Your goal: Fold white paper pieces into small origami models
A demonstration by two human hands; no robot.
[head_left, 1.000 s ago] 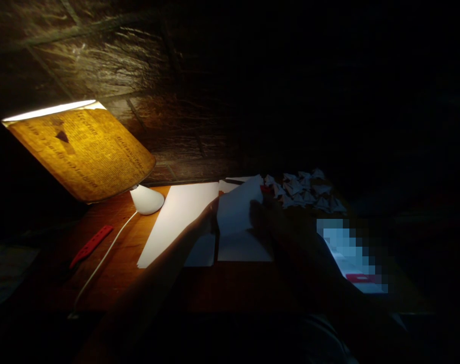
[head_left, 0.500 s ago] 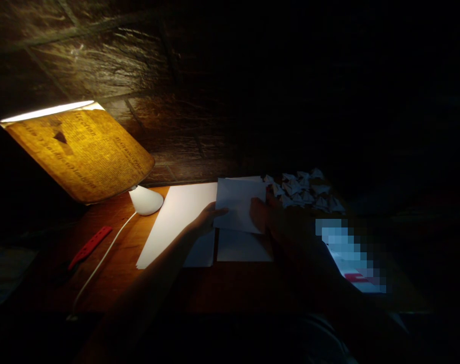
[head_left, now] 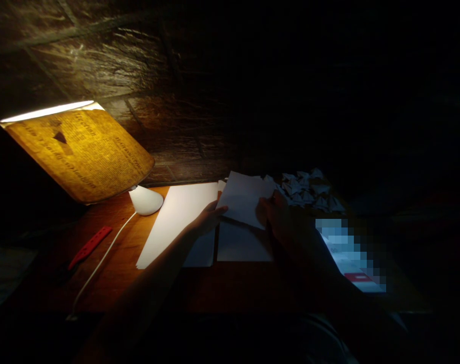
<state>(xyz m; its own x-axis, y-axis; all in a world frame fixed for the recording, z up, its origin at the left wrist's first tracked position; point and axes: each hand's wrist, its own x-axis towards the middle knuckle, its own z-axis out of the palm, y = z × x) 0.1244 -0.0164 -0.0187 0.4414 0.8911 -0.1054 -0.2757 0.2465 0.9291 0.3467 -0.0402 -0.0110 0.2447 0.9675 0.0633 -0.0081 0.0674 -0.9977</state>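
A white sheet of paper (head_left: 243, 199) is held up between both hands, tilted with its right side lower. My left hand (head_left: 210, 217) pinches its lower left edge, thumb on top. On the right edge, my right hand (head_left: 275, 210) grips the same sheet, its fingers dim in shadow. Beneath it lies another white sheet (head_left: 245, 245) on the wooden table (head_left: 237, 288). A larger stack of white paper (head_left: 180, 217) rests to the left, partly covered by my left forearm.
Left stands a lit lamp with a printed shade (head_left: 85, 156), its white cord (head_left: 104, 258) running to the table's front edge. A red strap (head_left: 89, 247) lies beside it. Several small folded paper pieces (head_left: 305, 189) sit at the back right. A glowing screen (head_left: 351, 263) lies near my right forearm.
The held sheet has turned clockwise and shifted slightly right. My right hand has moved a little to the right with it; my left hand stays at its lower left edge.
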